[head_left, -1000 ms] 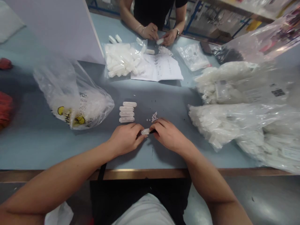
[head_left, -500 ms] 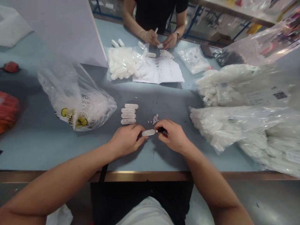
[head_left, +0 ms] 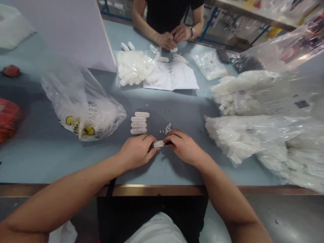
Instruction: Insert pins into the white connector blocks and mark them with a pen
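My left hand (head_left: 138, 151) pinches the left end of a white multi-hole connector housing (head_left: 158, 144) above the table. My right hand (head_left: 186, 147) is closed around a small black tool (head_left: 167, 143), whose kind I cannot make out. Its tip is at the housing's right end; fingers hide part of both. Just beyond my right fingers lies a little heap of tiny white plugs (head_left: 168, 128), with a few loose ones beside it. To the upper left, several similar white housings (head_left: 138, 125) are lined up in a stack-like row on the table.
A clear bag of small white parts (head_left: 98, 118) stands on the left. Large bags of white pieces (head_left: 243, 135) cover the right side. Across the table, a co-worker's hands (head_left: 174, 38) work behind a paper sheet (head_left: 174, 79) and another bag of white housings (head_left: 134, 67).
My right hand has moved slightly left, bringing the black tool onto the housing's right end. My left hand has stayed put. The co-worker's hands have come closer together.
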{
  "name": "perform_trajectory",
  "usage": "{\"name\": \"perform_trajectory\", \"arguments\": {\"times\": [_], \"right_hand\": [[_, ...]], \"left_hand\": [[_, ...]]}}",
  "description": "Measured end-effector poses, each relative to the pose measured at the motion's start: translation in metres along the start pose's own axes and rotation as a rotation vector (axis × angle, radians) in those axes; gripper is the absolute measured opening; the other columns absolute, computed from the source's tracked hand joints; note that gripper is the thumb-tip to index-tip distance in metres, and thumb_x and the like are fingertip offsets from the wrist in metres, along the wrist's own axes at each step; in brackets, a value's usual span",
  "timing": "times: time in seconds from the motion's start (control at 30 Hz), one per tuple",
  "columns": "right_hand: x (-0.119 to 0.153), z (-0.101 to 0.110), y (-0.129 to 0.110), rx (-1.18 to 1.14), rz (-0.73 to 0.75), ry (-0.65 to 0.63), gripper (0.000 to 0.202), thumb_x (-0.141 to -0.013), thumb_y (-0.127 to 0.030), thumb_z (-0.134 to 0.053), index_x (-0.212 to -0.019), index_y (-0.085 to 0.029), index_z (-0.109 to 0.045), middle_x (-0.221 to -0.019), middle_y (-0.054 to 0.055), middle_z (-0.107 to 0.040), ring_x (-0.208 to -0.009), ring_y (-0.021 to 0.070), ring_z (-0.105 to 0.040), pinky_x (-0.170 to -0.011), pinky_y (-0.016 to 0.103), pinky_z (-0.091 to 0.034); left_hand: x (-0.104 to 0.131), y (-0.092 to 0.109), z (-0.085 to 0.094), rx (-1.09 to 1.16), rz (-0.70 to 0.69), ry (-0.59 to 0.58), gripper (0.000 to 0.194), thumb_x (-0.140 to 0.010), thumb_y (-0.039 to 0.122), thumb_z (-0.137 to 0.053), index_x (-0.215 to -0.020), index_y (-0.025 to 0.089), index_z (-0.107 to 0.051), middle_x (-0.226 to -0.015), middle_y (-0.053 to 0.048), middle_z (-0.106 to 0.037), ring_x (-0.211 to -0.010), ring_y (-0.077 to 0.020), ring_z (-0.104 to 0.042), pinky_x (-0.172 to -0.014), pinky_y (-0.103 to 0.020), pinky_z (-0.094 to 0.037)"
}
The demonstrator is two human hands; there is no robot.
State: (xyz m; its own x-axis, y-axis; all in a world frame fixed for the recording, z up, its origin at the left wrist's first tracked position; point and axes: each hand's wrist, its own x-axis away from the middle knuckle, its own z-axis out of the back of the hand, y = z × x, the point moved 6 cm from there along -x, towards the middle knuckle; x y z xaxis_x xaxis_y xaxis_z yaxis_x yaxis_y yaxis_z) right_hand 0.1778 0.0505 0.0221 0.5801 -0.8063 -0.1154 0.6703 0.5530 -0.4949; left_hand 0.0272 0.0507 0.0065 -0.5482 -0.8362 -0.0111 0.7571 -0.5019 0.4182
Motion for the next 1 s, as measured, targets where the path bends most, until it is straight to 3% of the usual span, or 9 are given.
{"name": "perform_trajectory", "arguments": {"times": [0.2,0.37,0.47,0.73,1.0], "right_hand": [[0.003,-0.001,-0.007,0.168,0.114,-0.036,0.02,-0.091,-0.011,-0.044,-0.097,-0.015,-0.063,-0.092,0.009,-0.061,-0.088,0.0203,-0.052,-0.082,0.034,-0.046],[0.003,0.001,-0.012,0.208,0.118,-0.054,0.021,-0.09,-0.009,-0.043,-0.093,-0.014,-0.064,-0.087,0.009,-0.06,-0.085,0.0205,-0.051,-0.081,0.034,-0.045],[0.001,0.002,-0.01,0.123,0.054,-0.063,0.018,-0.087,-0.007,-0.048,-0.091,-0.016,-0.063,-0.088,0.007,-0.062,-0.087,0.0193,-0.053,-0.08,0.031,-0.044],[-0.008,0.002,0.01,-0.16,-0.299,-0.064,0.005,-0.079,-0.015,-0.066,-0.079,-0.018,-0.062,-0.079,0.001,-0.064,-0.069,0.0124,-0.055,-0.063,0.023,-0.037],[-0.007,0.002,0.02,-0.4,-0.364,-0.1,0.005,-0.078,-0.017,-0.063,-0.082,-0.019,-0.066,-0.079,-0.002,-0.068,-0.072,0.0119,-0.058,-0.066,0.023,-0.039]], "left_hand": [[0.002,0.003,0.0,-0.046,-0.028,0.037,0.03,-0.09,0.047,-0.046,-0.094,0.021,-0.06,-0.079,-0.002,-0.066,-0.069,-0.0174,-0.062,-0.058,-0.029,-0.04],[0.003,0.006,-0.001,-0.086,-0.083,0.092,0.032,-0.091,0.047,-0.044,-0.09,0.02,-0.061,-0.075,-0.002,-0.065,-0.065,-0.0164,-0.06,-0.055,-0.028,-0.037],[0.005,0.007,-0.003,-0.096,-0.11,0.105,0.032,-0.091,0.047,-0.044,-0.091,0.02,-0.061,-0.075,-0.002,-0.065,-0.065,-0.0158,-0.06,-0.055,-0.027,-0.038],[0.005,0.007,-0.008,-0.062,-0.109,0.041,0.032,-0.093,0.044,-0.04,-0.095,0.019,-0.06,-0.079,-0.003,-0.064,-0.07,-0.0156,-0.06,-0.06,-0.027,-0.041],[0.001,0.004,-0.006,0.014,-0.031,-0.029,0.029,-0.091,0.044,-0.045,-0.098,0.021,-0.06,-0.084,-0.003,-0.067,-0.073,-0.0164,-0.062,-0.063,-0.027,-0.043]]}}
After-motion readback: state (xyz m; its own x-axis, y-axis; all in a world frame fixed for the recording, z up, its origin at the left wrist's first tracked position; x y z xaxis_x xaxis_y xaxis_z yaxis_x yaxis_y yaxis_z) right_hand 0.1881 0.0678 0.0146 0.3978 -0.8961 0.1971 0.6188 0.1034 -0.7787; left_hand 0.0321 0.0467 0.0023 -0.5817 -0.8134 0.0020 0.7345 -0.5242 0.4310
